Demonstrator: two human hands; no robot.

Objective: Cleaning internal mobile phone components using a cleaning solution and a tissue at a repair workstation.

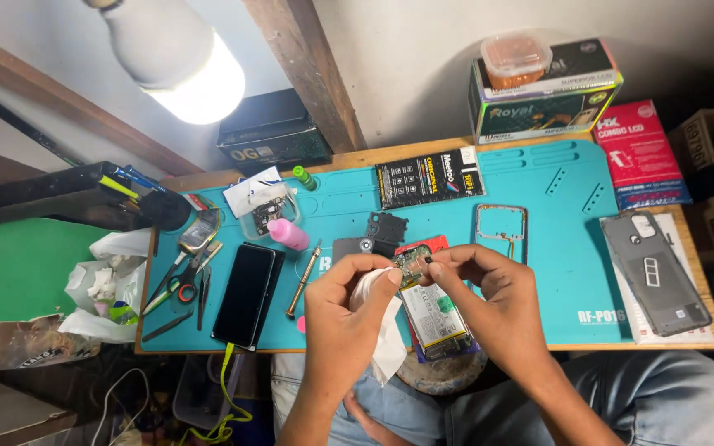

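My left hand (349, 301) pinches a white cloth (382, 330) against a small circuit board (411, 266) held above the teal work mat (555, 248). From the other side, my right hand (477, 285) grips the same board's right edge with its fingertips. Directly beneath the hands lies an opened phone body showing its battery (435, 322), on the mat's front edge. A small dark camera module piece (386, 227) and a grey plate (347, 246) lie just behind the hands.
A black phone screen (245, 293), a screwdriver (303, 279), a pink bottle (287, 234) and scissors and tweezers (188, 285) lie left. A phone frame (500, 231) and grey back cover (654, 272) lie right. Boxes (547, 95) stand at the back. A lamp bulb (179, 58) hangs upper left.
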